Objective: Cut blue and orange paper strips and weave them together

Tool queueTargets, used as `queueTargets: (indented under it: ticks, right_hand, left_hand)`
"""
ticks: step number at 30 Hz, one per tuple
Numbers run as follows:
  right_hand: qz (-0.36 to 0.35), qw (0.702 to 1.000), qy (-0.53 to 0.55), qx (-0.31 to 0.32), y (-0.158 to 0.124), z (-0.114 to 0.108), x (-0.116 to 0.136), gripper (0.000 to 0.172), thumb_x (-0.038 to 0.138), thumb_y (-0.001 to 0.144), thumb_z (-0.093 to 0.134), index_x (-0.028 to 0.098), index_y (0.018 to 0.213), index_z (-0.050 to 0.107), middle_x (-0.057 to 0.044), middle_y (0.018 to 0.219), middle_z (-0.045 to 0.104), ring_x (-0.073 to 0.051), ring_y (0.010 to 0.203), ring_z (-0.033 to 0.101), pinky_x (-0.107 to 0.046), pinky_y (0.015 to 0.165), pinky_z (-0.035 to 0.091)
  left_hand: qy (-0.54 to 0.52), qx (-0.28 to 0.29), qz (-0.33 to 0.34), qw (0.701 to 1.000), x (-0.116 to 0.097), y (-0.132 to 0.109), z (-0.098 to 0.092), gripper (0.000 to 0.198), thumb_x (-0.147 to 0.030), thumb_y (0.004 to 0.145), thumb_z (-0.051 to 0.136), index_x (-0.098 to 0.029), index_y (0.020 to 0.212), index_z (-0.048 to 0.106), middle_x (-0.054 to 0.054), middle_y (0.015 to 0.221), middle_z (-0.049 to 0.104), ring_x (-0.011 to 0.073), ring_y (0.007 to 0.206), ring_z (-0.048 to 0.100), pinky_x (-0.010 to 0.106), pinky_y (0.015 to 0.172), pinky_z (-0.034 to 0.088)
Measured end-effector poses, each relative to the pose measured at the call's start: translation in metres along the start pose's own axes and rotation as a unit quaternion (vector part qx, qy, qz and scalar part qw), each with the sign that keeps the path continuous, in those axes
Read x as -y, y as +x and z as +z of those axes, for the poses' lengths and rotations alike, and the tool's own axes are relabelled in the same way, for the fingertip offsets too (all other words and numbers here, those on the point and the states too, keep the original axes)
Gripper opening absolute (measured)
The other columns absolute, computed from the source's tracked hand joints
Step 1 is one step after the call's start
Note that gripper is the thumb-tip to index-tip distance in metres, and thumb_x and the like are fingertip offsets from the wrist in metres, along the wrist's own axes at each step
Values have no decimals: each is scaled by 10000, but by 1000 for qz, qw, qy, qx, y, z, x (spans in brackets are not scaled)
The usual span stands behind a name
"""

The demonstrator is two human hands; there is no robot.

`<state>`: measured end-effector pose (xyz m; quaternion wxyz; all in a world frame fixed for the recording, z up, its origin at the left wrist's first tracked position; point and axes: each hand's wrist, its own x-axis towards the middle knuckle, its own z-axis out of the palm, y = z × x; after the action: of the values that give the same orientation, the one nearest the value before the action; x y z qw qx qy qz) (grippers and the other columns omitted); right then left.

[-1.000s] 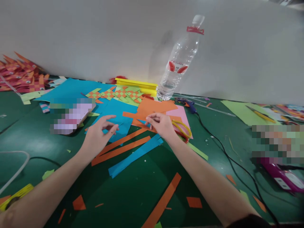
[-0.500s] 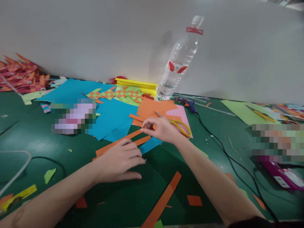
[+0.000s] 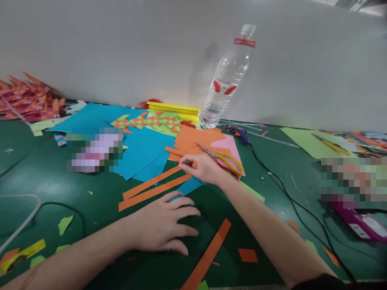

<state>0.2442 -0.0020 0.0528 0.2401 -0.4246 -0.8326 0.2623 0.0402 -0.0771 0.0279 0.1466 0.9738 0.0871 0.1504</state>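
My right hand (image 3: 202,167) is closed in a pinch at the far ends of two orange paper strips (image 3: 151,181), with the fingertips on the upper one. Both strips slant down to the left and lie slightly apart. My left hand (image 3: 169,221) is open, palm down, fingers spread above the green table, just nearer to me than the strips. A blue paper strip (image 3: 189,186) lies between the hands. Scissors with yellow and red handles (image 3: 228,161) rest behind my right wrist. Another orange strip (image 3: 208,253) lies near the table's front edge.
Blue sheets (image 3: 148,151) and orange sheets (image 3: 196,139) lie behind my hands, near woven paper fish (image 3: 163,121). A water bottle (image 3: 225,80) stands against the wall. At right run a glue gun's (image 3: 242,135) black cord (image 3: 284,185) and a purple power strip (image 3: 356,221).
My left hand has moved toward me and to the right, off the orange strips, its fingers spreading wider. The strips now show more fully. My right hand has barely moved.
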Motion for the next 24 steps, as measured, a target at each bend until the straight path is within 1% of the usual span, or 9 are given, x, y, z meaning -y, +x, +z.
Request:
queueTargets:
  ticks: [2, 4, 7, 9, 12, 15, 17, 22, 24]
  right_hand:
    - [0, 1000, 1, 11, 0, -3, 2, 166, 329, 874, 558, 213, 856, 675, -12, 749, 680, -148, 665, 604, -273, 620, 426]
    - [3, 1000, 3, 17, -1, -6, 3, 161, 333, 873, 562, 223, 869, 679, -6, 746, 681, -147, 672, 606, -274, 625, 425]
    - [7, 1000, 1, 21, -1, -8, 3, 157, 324, 877, 558, 226, 872, 681, -1, 743, 679, -144, 667, 608, -278, 629, 427]
    - [0, 1000, -3, 26, -1, -6, 2, 152, 308, 879, 555, 224, 876, 681, -4, 764, 687, -145, 674, 611, -280, 632, 429]
    - [-11, 999, -14, 42, -2, -5, 0, 157, 314, 885, 557, 222, 899, 683, -11, 796, 706, -149, 701, 622, -283, 644, 436]
    - [-18, 997, -12, 71, -3, -10, 2, 163, 352, 856, 609, 226, 919, 691, -13, 829, 714, -150, 731, 635, -276, 656, 451]
    - [-28, 993, -10, 116, -4, -17, 5, 183, 378, 813, 665, 225, 908, 703, -14, 848, 708, -151, 761, 642, -269, 672, 461]
    - [-33, 965, -30, 260, -6, -28, 11, 287, 382, 724, 757, 198, 939, 708, -34, 925, 705, -176, 865, 642, -275, 745, 471]
    - [-25, 959, -41, 279, -7, -27, 13, 329, 373, 701, 779, 189, 961, 695, -37, 938, 703, -181, 872, 640, -273, 741, 470]
  left_hand:
    - [3, 9, -10, 1000, -2, 2, -6, 426, -530, 929, 478, -249, 1226, 598, 52, 1318, 587, 263, 1248, 474, 423, 1113, 245]
    - [-22, 36, 14, 999, -8, 5, -9, 497, -531, 937, 461, -241, 1339, 503, 40, 1386, 541, 246, 1273, 459, 401, 1122, 246]
    - [-63, 82, 62, 993, -18, 7, -4, 441, -431, 993, 389, -273, 1404, 416, -39, 1407, 521, 207, 1355, 369, 379, 1159, 181]
    - [-71, 81, 65, 992, -19, 6, 2, 440, -421, 999, 375, -260, 1406, 412, -38, 1364, 565, 204, 1337, 392, 378, 1166, 152]
    - [-25, 18, 40, 999, -11, 3, 5, 445, -478, 976, 411, -216, 1322, 507, 39, 1222, 656, 208, 1226, 500, 375, 1154, 156]
    - [27, -10, -8, 1000, 2, -2, 0, 330, -457, 959, 474, -210, 1122, 621, 47, 1101, 687, 206, 1154, 548, 387, 1146, 152]
    - [44, -23, -22, 999, 10, -6, -3, 313, -453, 950, 497, -196, 1073, 627, 42, 1112, 682, 205, 1171, 539, 381, 1151, 134]
    - [81, -47, -74, 993, 21, -12, -2, 270, -348, 942, 541, -203, 1169, 556, 39, 1268, 617, 198, 1241, 486, 389, 1156, 87]
    - [96, -41, -92, 990, 22, -12, -2, 302, -309, 933, 550, -185, 1207, 526, 60, 1286, 599, 217, 1234, 484, 410, 1128, 158]
